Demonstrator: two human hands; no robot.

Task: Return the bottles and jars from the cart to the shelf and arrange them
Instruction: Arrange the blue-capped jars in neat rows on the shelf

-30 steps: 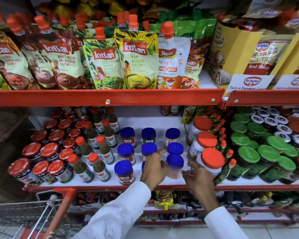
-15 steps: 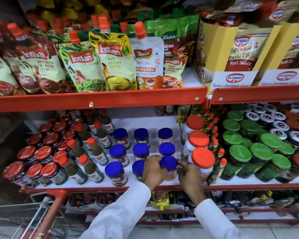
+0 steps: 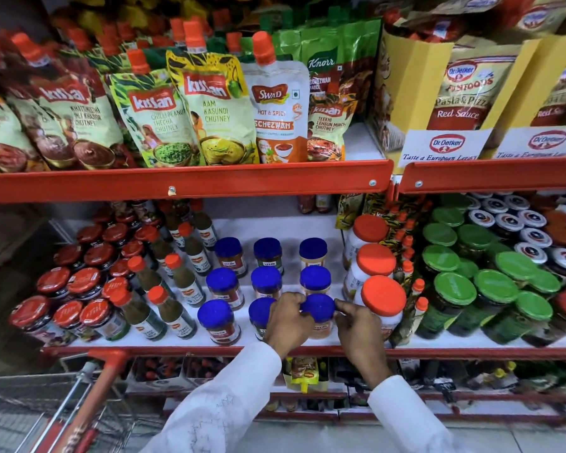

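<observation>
Both my left hand (image 3: 288, 323) and right hand (image 3: 360, 325) clasp the near-right blue-lidded jar (image 3: 319, 313) by its sides; likely rigid, light, smooth-walled, so hold below the lid.

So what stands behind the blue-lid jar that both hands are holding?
Behind the held jar, two more blue-lid jars stand in a column toward the back. The left hand and right hand cover the held jar's sides.

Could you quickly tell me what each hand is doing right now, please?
Left hand: closed around the front blue-lidded jar.
Right hand: fingers closed on the same jar from the other side.
</observation>
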